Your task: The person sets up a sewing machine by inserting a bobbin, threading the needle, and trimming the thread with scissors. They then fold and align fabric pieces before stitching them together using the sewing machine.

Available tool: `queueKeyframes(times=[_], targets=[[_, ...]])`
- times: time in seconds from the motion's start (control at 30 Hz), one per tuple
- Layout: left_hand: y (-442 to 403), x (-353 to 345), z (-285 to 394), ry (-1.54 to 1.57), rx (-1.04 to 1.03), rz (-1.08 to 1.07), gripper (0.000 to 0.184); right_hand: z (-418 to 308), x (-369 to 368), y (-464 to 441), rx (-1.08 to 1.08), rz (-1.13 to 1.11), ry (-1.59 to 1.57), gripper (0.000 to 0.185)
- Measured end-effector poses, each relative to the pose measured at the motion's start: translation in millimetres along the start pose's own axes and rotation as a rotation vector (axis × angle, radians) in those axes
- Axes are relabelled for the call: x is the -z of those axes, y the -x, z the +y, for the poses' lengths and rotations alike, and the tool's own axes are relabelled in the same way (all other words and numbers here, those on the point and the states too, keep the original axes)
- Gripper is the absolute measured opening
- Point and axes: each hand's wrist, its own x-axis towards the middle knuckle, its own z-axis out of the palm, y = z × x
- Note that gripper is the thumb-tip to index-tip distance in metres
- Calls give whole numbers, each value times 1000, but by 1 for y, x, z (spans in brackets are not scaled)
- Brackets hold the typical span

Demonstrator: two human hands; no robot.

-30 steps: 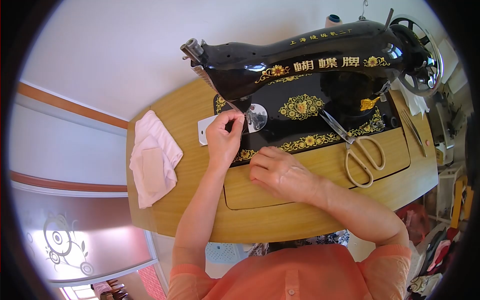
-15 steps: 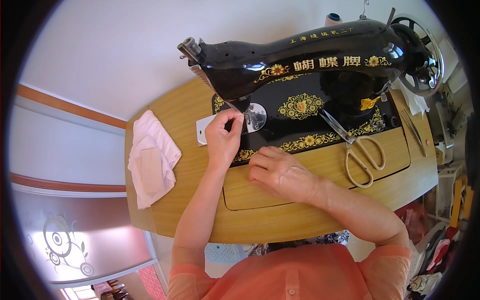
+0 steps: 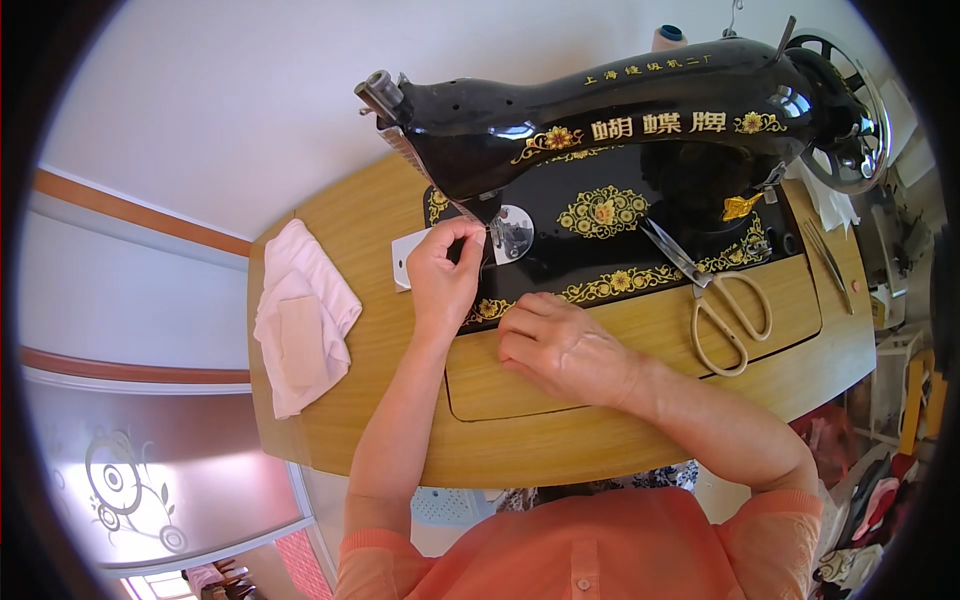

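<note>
A black sewing machine (image 3: 600, 125) with gold flowers and lettering stands on a wooden table. At its needle end, my left hand (image 3: 445, 270) is closed in a pinch, thumb and forefinger together right beside the presser foot (image 3: 503, 232). What lies between those fingertips is too small to make out. My right hand (image 3: 560, 345) rests at the front edge of the black machine bed (image 3: 560, 265), its fingers curled under. Whatever they hold, if anything, is hidden. Scissors (image 3: 703, 290) with cream handles lie to the right, blades on the bed.
Folded pale pink cloth (image 3: 305, 320) lies on the left of the wooden table (image 3: 400, 440). Tweezers (image 3: 828, 262) are at the right, near the handwheel (image 3: 865, 120). A thread spool (image 3: 667, 38) stands behind the machine. Piled clothes (image 3: 865, 520) are at lower right.
</note>
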Motion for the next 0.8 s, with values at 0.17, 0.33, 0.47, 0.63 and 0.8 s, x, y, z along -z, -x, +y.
queueKeyframes(times=[0.17, 0.33, 0.47, 0.63, 0.8], targets=[[0, -1, 3, -7, 4, -3, 4, 2, -3, 2, -1, 10, 6, 15], [0, -1, 0, 7, -13, -3, 3, -1, 2, 0, -8, -32, -1, 9], [-2, 0, -6, -59, -93, -12, 4, 0, 1, 0, -6, -21, -2, 9], [-1, 0, 0, -111, -94, -15, 4, 0, 1, 1, -3, -27, 6, 10], [-1, -1, 0, -142, -136, -10, 4, 0, 1, 1, -3, -36, 18, 11]])
